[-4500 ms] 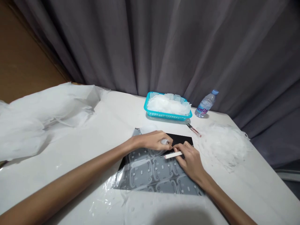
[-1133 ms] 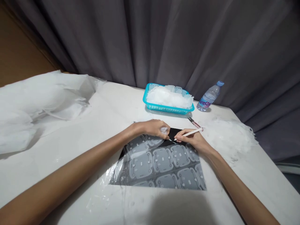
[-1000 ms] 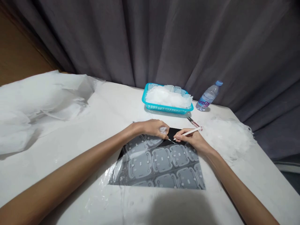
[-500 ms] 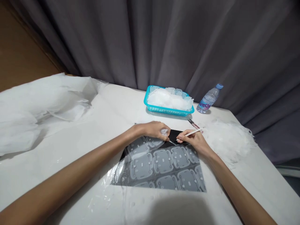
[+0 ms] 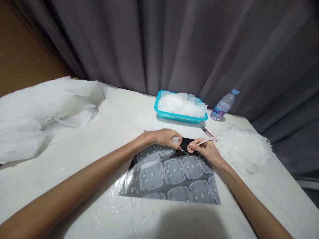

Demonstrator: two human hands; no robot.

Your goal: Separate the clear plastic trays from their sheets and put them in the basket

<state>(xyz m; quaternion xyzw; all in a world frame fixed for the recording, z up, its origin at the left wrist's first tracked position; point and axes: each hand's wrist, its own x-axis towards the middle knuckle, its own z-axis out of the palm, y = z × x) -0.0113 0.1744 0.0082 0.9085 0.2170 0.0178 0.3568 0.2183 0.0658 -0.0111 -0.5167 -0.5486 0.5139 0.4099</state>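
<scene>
With L hand (image 5: 163,137) pinches clear piece (image 5: 176,139) steady over black mat (image 5: 183,143), w/ R hand (image 5: 208,152) grips thin white tool (image 5: 203,141) pen-style for fine tip control.

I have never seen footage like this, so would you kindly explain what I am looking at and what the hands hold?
There is no machine here: one camera worn on a person's head looks down at their two bare hands. The left hand pinches a small clear plastic piece, and the right hand holds a thin white pointed stick like a pen, its tip close to that piece. Beneath them, on the white table, lies a black rectangular mat covered by a clear plastic sheet of moulded rounded shapes. Farther back stand a turquoise plastic basket heaped with whitish plastic bits and a clear water bottle with a blue cap. A loose pile of whitish plastic scraps lies at the right, crumpled white plastic bags at the left.
</scene>
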